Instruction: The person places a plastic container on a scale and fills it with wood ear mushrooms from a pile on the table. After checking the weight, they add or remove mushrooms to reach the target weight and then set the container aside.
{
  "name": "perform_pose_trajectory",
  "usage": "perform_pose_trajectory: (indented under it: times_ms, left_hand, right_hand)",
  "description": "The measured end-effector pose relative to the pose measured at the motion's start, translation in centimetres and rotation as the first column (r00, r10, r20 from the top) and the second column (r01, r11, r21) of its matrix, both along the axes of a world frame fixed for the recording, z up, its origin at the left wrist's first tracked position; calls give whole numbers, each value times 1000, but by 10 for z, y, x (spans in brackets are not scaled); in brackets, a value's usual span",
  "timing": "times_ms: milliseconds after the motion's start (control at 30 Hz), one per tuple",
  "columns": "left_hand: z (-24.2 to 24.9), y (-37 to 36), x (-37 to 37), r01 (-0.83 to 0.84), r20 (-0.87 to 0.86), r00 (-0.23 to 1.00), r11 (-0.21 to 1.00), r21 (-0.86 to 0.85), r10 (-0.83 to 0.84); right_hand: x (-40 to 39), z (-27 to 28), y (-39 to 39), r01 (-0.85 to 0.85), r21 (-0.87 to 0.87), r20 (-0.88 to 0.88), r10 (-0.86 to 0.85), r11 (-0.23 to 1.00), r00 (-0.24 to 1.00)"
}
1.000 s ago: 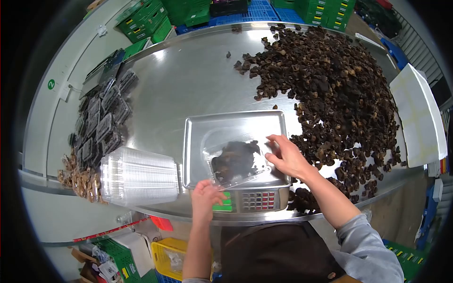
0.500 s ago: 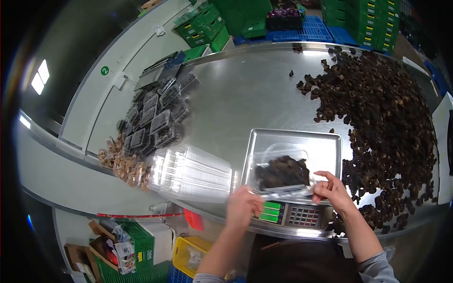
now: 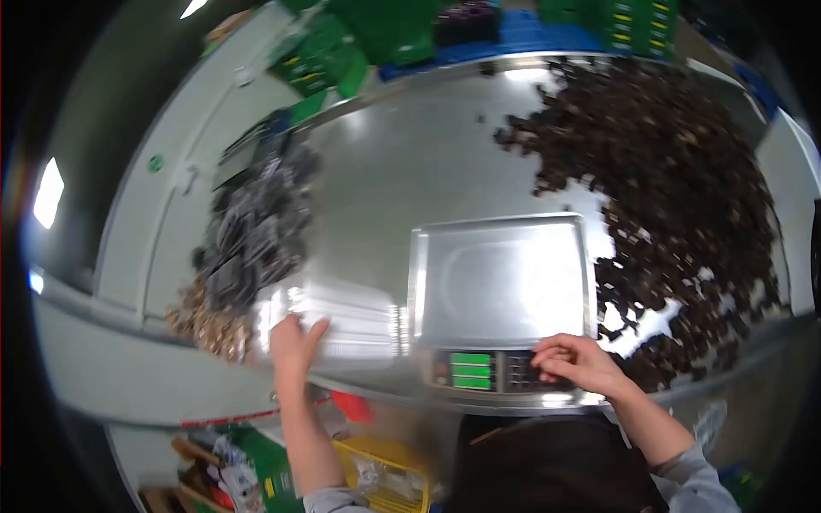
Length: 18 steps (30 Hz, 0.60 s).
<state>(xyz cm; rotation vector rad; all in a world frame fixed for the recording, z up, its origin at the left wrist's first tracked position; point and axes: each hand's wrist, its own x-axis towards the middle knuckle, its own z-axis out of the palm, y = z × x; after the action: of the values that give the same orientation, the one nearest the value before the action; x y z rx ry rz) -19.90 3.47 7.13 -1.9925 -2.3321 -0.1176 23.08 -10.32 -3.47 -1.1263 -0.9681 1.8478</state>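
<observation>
My left hand [image 3: 295, 344], blurred, is at the near left end of a stack of clear plastic boxes [image 3: 355, 321]. Its thumb stands apart from the fingers, and I see nothing held. Above the keypad [image 3: 520, 371] of a weighing scale hovers my right hand [image 3: 580, 364], its fingers loosely bent, apart and without anything between them. The steel scale pan [image 3: 492, 278] has nothing on it. Beside the keypad the green display [image 3: 471, 370] is lit; its digits are unreadable.
Dark brown, mushroom-like pieces [image 3: 676, 179] cover the table's right side. Filled clear packs [image 3: 261, 227] are piled at the left, next to light brown pieces [image 3: 212, 321]. Green crates [image 3: 321, 51] stand beyond the table; a yellow basket [image 3: 389, 479] is below its near edge.
The filled plastic box has gone from the scale pan. My left hand has moved left to the box stack; my right hand has shifted over the keypad. The camera view has shifted.
</observation>
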Motion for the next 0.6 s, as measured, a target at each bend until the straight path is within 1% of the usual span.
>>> perform_pose_trajectory:
  times_ms: [33, 67, 100, 133, 167, 200, 233, 300, 333, 400, 433, 500, 567, 600]
  left_hand:
    - [-5, -4, -3, -68, -75, 995, 998, -13, 67]
    - [-17, -4, -21, -14, 10, 1000, 995, 97, 13]
    - [-24, 3, -46, -1, 71, 997, 1000, 14, 0]
    - [-16, 1, -43, -7, 202, 979, 1000, 4, 6]
    - [-12, 2, -47, 60, 274, 960, 998, 5, -59]
    - [-16, 7, -67, 49, 340, 940, 998, -39, -33]
    - [-25, 18, -96, 69, 443, 895, 997, -30, -48]
    - [-35, 23, -127, 21, 668, 741, 991, -133, 74]
    - [-24, 24, -109, 46, 671, 739, 989, -141, 62]
    - [3, 4, -60, -176, 555, 777, 949, -263, 298]
    - [10, -2, -43, -164, 554, 779, 949, -270, 292]
    - [15, -8, -20, -213, 498, 817, 955, -208, 291]
    - [1, -1, -48, -195, 501, 821, 959, -207, 275]
    - [-4, -1, -54, -181, 593, 761, 964, -194, 262]
  right_hand:
    - [2, -5, -5, -4, -5, -5, 4, 1000, 1000]
    - [0, -18, -10, -10, 6, 5, 10, 1000, 1000]
    - [0, -24, -15, -5, 16, 24, 5, 1000, 1000]
    - [1, -15, -19, 0, -36, 35, 1, 999, 999]
    - [2, -8, -22, 3, -84, 39, 1, 996, 999]
    - [4, -6, -27, 6, -85, 14, -5, 996, 1000]
    - [5, -8, -29, -4, -77, -22, 2, 997, 1000]
    - [1, -18, -37, 43, -55, -43, -46, 998, 998]
    - [3, -19, -39, 38, -67, -63, -43, 997, 997]
    - [8, -19, -43, 52, -84, -72, -58, 995, 996]
    - [11, -18, -46, 43, -94, -88, -52, 995, 995]
    - [19, -21, -51, 68, -89, -85, -75, 994, 994]
    - [27, -34, -56, 60, -103, -103, -71, 993, 992]
    - [32, -33, -58, 65, -104, -104, -76, 992, 992]
